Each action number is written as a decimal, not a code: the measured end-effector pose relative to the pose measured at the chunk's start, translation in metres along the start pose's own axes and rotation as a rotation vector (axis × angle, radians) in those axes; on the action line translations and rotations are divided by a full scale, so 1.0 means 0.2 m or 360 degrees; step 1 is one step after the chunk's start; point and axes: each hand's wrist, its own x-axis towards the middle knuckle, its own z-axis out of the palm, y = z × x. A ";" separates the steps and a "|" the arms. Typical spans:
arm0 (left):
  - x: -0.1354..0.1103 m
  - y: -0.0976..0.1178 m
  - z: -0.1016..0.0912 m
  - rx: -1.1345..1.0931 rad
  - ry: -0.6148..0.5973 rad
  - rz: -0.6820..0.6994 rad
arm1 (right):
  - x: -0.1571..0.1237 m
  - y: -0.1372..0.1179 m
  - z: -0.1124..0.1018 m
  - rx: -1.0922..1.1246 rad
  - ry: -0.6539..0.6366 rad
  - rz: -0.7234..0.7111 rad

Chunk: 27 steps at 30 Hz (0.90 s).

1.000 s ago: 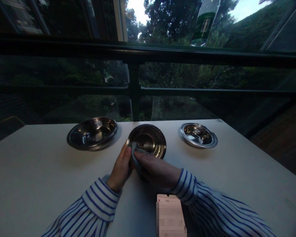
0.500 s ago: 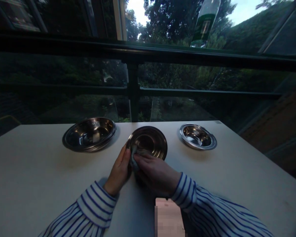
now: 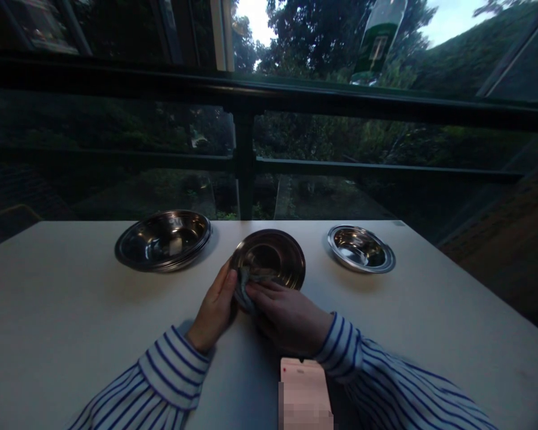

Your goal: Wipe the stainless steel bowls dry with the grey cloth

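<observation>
The middle bowl (image 3: 269,260) sits on the table (image 3: 72,310) near its far edge, tilted toward the person. The left hand (image 3: 215,310) cups the bowl's left rim, fingers curled along the outside and touching it. The right hand (image 3: 287,316) presses a cloth (image 3: 244,286) onto the near inside of the bowl, fingers closed over the cloth. A stack of bowls (image 3: 164,239) lies toward the far left edge, a small bowl (image 3: 361,248) toward the far right.
</observation>
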 end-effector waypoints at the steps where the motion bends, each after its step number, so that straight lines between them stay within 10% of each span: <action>1: 0.00 0.00 0.00 0.0012 0.0020 0.0001 | -0.01 0.00 -0.01 -0.0038 -0.0043 0.0024; 7: 0.02 0.00 -0.01 0.0006 0.0057 -0.0050 | -0.08 0.05 -0.16 -0.0190 -0.0354 0.0179; 15: 0.02 0.00 0.00 -0.0031 0.0041 -0.0045 | -0.01 0.04 -0.03 0.0243 -0.0069 -0.0088; 27: 0.03 0.01 0.01 -0.0063 0.0041 -0.0112 | -0.04 0.06 -0.11 0.0093 -0.0290 -0.0027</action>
